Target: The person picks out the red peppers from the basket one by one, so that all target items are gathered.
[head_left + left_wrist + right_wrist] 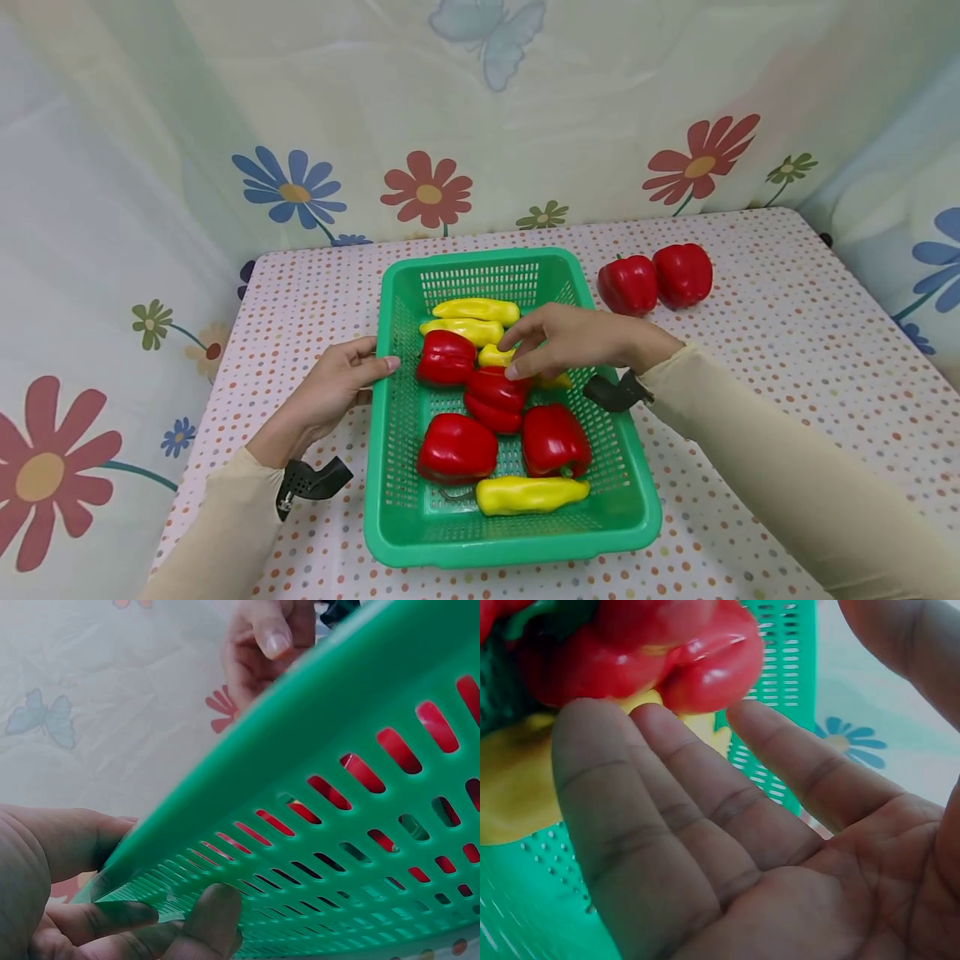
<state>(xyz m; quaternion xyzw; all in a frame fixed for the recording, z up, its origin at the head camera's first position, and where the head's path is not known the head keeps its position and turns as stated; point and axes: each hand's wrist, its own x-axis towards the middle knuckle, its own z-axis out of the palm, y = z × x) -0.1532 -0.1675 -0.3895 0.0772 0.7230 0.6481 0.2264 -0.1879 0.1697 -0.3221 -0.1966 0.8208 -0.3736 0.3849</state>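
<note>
A green plastic basket (pixel 516 550) stands on the table with red bell peppers (pixel 457 448) and long yellow peppers (pixel 531 495) inside. My left hand (pixel 339 385) holds the basket's left side, thumb over the rim and fingers against the slotted outer wall (pixel 330 825). Above the basket's middle right is my right hand (pixel 573 337), palm down, fingers slightly bent and holding nothing. Its fingertips are right at a red bell pepper (pixel 495 402) and partly cover a yellow pepper (pixel 493 356). The right wrist view shows the fingers (pixel 630 817) spread, close to the peppers.
Two more red bell peppers (pixel 628 285) sit side by side on the dotted tablecloth (pixel 780 333), beyond the basket's right side. A flower-printed curtain (pixel 600 125) hangs behind the table and along its sides. Each wrist wears a black mount (pixel 313 481).
</note>
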